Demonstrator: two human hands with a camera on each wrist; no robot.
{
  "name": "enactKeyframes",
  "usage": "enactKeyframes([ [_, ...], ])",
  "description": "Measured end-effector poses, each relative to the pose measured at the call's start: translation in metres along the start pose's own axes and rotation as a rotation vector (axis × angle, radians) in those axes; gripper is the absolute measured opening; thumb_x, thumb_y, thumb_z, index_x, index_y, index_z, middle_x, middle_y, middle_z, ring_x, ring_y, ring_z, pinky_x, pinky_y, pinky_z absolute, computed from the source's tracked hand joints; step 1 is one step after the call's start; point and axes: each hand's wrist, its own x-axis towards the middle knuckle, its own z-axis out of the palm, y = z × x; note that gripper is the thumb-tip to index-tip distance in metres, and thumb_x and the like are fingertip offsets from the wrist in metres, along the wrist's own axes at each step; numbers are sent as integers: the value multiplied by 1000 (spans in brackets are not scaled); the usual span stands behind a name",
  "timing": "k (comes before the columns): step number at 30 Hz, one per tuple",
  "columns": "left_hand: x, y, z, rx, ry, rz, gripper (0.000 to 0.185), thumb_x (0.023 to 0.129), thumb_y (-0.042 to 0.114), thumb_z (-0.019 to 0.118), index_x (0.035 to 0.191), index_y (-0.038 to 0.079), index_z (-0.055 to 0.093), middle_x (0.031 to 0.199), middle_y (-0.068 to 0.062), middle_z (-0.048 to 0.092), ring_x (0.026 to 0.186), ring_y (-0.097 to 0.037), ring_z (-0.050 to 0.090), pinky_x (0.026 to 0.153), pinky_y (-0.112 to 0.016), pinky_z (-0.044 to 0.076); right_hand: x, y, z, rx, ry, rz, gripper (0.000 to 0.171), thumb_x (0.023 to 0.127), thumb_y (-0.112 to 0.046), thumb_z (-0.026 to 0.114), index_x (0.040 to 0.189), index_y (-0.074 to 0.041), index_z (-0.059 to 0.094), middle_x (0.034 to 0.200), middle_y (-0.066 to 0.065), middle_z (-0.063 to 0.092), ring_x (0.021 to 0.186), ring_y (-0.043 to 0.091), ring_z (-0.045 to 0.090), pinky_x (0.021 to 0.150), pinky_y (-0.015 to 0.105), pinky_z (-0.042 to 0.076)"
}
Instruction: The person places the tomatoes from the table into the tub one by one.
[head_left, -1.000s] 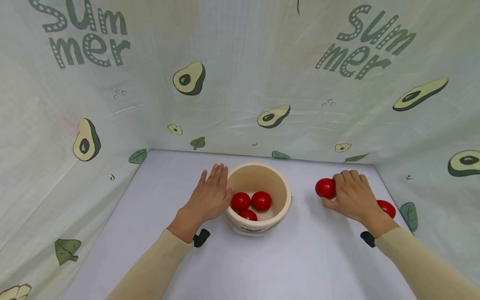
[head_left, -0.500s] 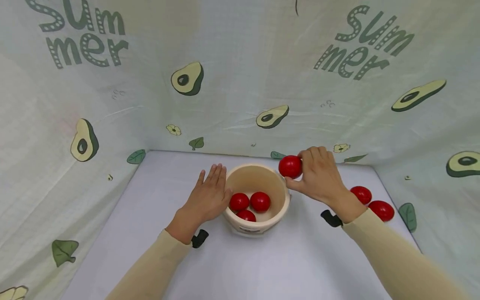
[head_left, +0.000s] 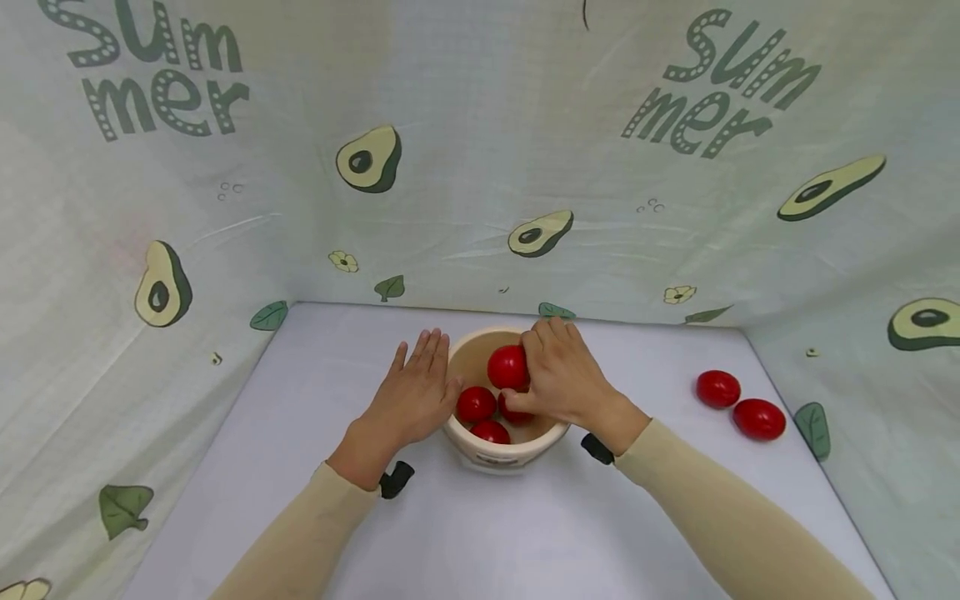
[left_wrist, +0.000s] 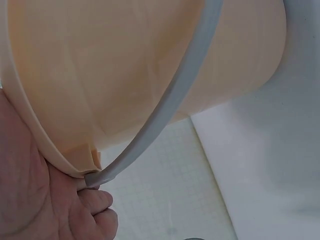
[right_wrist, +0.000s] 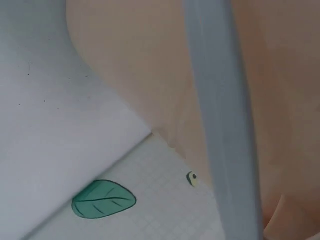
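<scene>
A pale green cloth backdrop (head_left: 480, 167), printed with avocados, leaves and the word "Summer", rises behind and on both sides of a white table (head_left: 480, 533). Two arms in beige sleeves (head_left: 720, 517) reach in from the near edge toward the middle of the table.

A cream plastic bucket (head_left: 501, 454) stands there, round and open at the top. In the left wrist view its thin grey handle (left_wrist: 170, 105) lies down against the outer wall.

The left hand (head_left: 415, 398) lies flat against the left outside wall of the bucket, fingers straight and together, holding nothing, with the palm pressed to the rim. The right hand (head_left: 561, 379) is over the mouth of the bucket, its fingers curled round a red tomato (head_left: 507, 367) held just above the inside.

Three more red tomatoes lie in the bottom of the bucket: one at the left (head_left: 477, 404), one at the near side (head_left: 491, 432), and one mostly hidden under the right hand (head_left: 512, 414).

Well apart from the bucket, near the right edge of the table, two loose tomatoes lie just beside each other, one farther back (head_left: 717, 388) and one nearer (head_left: 759, 418).

A small black strap fitting shows at each wrist, left (head_left: 396, 478) and right (head_left: 597, 447).
</scene>
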Motion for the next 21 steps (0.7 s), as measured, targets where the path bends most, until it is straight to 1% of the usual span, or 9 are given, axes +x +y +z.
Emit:
enactKeyframes([
  [3, -1, 0, 0, -5, -6, -4, 75, 111, 46, 35, 167, -2, 19, 175, -19, 19, 164, -36, 12, 132, -59, 8, -1, -2, 2, -13, -27, -2, 58, 78, -55, 70, 100, -2, 62, 94, 11, 61, 92, 28, 52, 79, 41, 47],
  [13, -1, 0, 1, -18, -2, -5, 75, 111, 46, 34, 167, -2, 19, 175, -19, 18, 164, -35, 12, 132, -59, 8, -2, -1, 4, -30, -62, 4, 58, 80, -54, 69, 101, -1, 64, 92, 11, 61, 90, 28, 51, 78, 40, 46],
  [21, -1, 0, 1, -17, -6, -12, 75, 111, 46, 34, 167, -1, 18, 175, -19, 18, 165, -35, 11, 132, -59, 8, -2, -1, 6, -42, -55, 7, 58, 80, -54, 71, 102, -1, 64, 91, 10, 59, 89, 28, 49, 75, 38, 42],
])
